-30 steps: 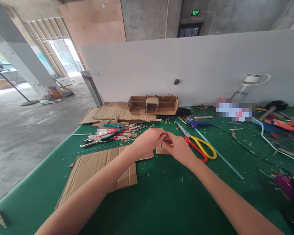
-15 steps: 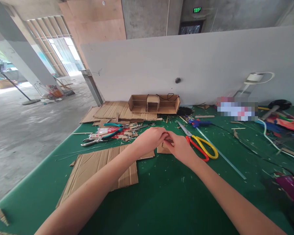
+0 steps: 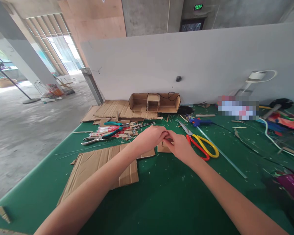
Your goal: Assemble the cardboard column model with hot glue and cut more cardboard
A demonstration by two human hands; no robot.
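My left hand (image 3: 154, 136) and my right hand (image 3: 176, 142) meet over the table, fingertips pinched together. What sits between the fingers is hidden. Just beneath them lies a small cardboard piece (image 3: 163, 149), with a short thin dark bit showing above it by my right fingers. A large corrugated cardboard sheet (image 3: 123, 171) lies flat under my left forearm. Close by my right hand are scissors (image 3: 202, 145) with one red and one yellow handle, their blades pointing away from me.
Pliers with teal handles (image 3: 100, 138) rest among cardboard scraps on the left. An open cardboard box structure (image 3: 138, 103) stands against the white partition (image 3: 137, 65). A blue glue gun (image 3: 201, 122), a clear glue stick (image 3: 231, 164) and a cable (image 3: 245, 142) lie on the right.
The whole view has shifted very slightly. Both hands keep the same pinched pose over the small cardboard piece, and nothing else has visibly moved.
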